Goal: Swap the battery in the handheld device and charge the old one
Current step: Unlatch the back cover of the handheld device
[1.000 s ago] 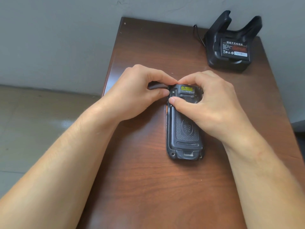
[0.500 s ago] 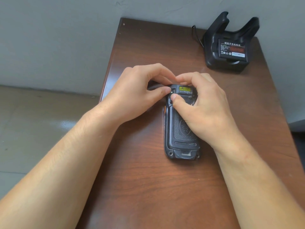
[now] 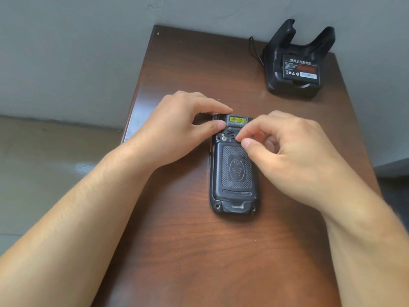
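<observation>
The black handheld device [image 3: 234, 196] lies face down on the brown table [image 3: 194, 258], its textured battery cover [image 3: 236, 169] on top. My left hand [image 3: 177, 131] holds the device's top left corner between thumb and forefinger. My right hand [image 3: 294, 151] pinches thumb and forefinger together at the cover's top right corner; what they pinch is hidden. A small silver latch [image 3: 223, 137] stands upright at the cover's top left corner. At the back right stands a black charging cradle [image 3: 276, 49] with a labelled battery [image 3: 301, 67] in its slot.
The cradle's black cable [image 3: 252, 47] runs off behind it toward the grey wall. The table's left edge [image 3: 132, 111] drops to a tiled floor. A bare stretch of table lies between the device and the cradle.
My right hand has moved from the cover's top left corner to its top right, uncovering the raised silver latch. My left hand keeps hold of the device's top end.
</observation>
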A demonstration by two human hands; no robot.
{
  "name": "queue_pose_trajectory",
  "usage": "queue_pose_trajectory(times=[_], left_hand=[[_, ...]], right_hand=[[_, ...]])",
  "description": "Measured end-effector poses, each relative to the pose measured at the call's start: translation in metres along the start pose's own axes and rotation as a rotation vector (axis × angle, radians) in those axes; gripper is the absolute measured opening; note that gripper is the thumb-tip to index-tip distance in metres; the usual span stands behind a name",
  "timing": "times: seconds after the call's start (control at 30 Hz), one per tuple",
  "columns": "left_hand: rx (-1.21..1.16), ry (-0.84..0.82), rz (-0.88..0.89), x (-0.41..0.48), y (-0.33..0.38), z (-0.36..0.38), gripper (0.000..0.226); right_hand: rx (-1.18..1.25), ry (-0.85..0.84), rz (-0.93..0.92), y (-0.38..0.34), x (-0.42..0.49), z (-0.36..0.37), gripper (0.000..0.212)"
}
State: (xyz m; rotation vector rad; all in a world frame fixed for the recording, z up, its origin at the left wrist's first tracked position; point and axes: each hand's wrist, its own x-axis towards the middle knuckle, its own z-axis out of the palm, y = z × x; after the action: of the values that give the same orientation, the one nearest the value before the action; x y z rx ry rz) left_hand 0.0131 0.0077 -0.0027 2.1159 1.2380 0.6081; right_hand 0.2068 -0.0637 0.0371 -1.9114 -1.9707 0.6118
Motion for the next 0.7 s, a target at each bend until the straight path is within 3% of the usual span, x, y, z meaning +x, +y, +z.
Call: queue_pose_trajectory(times=[0.33, 0.7], left_hand=[[0.020, 0.023, -0.002, 0.001, 0.003, 0.000, 0.027], [-0.044, 0.025, -0.066, -0.001, 0.004, -0.001, 0.025]], right_hand=[[-0.148, -0.105, 0.040, -0.025, 0.001, -0.001, 0.025], [0.166, -0.012, -0.038, -0.006, 0.001, -0.009, 0.008]])
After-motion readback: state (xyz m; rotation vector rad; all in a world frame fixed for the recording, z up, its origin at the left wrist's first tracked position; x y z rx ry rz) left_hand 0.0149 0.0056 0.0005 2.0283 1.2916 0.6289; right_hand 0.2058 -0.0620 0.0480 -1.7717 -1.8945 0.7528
